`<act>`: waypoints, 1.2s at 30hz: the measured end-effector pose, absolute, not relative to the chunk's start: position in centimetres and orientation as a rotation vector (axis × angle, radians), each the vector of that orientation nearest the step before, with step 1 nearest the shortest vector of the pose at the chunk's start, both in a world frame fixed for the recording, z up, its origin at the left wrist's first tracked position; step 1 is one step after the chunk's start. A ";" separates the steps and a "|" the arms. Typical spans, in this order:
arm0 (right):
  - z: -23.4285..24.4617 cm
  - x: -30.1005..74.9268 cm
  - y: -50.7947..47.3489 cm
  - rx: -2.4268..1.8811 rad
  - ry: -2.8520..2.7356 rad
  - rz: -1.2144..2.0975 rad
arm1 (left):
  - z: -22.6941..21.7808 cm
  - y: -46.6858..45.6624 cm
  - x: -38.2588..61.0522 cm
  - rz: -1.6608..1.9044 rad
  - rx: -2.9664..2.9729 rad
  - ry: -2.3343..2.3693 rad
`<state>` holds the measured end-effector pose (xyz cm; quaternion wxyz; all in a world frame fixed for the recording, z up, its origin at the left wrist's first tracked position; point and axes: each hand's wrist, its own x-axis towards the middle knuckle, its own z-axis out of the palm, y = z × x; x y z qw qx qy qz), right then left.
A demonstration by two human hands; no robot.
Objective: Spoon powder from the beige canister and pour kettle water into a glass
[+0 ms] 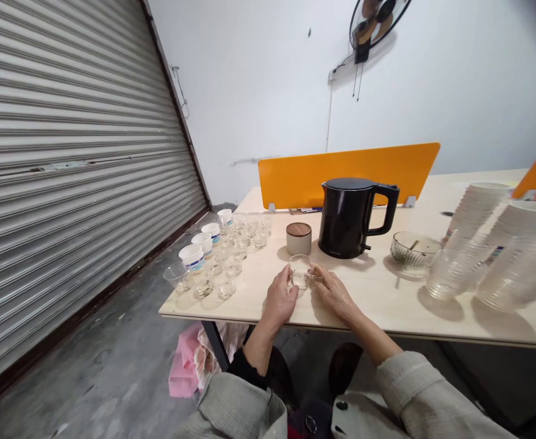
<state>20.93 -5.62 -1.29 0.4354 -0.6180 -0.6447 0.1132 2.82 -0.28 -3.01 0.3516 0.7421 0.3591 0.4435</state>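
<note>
My left hand (280,296) and my right hand (334,292) rest on the pale wooden table (377,299) near its front edge. Between them stands a small clear glass cup (301,274), and the fingers of both hands touch it from either side. A black electric kettle (345,219) stands beyond my right hand, and a beige canister with a wooden lid (299,238) stands just behind the cup. To the left of my left hand are several rows of small glass cups (215,271) and several white paper cups with blue bands (202,244).
A glass ashtray (413,253) and stacks of clear plastic cups (519,274) and white cups (475,210) stand on the right. Orange desk dividers (347,174) rise behind the table. A metal roller shutter (75,164) fills the left, and a pink bag (184,366) lies below the table.
</note>
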 end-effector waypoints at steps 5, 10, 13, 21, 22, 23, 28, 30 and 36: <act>-1.8 21.1 -5.5 -1.506 -1.594 0.280 | -3.4 0.1 2.9 1.199 1.849 0.906; -2.3 21.5 -5.3 -1.478 -1.513 0.259 | -3.3 0.2 2.9 1.234 1.792 0.883; -2.6 21.8 -5.2 -1.478 -1.465 0.245 | -3.3 0.3 2.9 1.242 1.771 0.881; -2.6 21.9 -4.8 -1.478 -1.517 0.212 | -3.6 0.4 2.8 1.236 1.742 0.890; -2.5 21.9 -4.9 -1.482 -1.518 0.212 | -3.6 0.4 2.8 1.237 1.739 0.892; -2.5 21.9 -4.9 -1.493 -1.511 0.212 | -3.7 0.4 2.8 1.238 1.736 0.895; -2.1 22.0 -5.3 -1.524 -1.511 0.202 | -3.8 0.7 2.6 1.240 1.733 0.921; -1.9 21.9 -5.3 -1.506 -1.549 0.204 | -3.9 0.7 2.5 1.236 1.742 0.929; -2.0 21.6 -5.1 -1.518 -1.600 0.216 | -3.7 0.6 2.4 1.207 1.793 0.940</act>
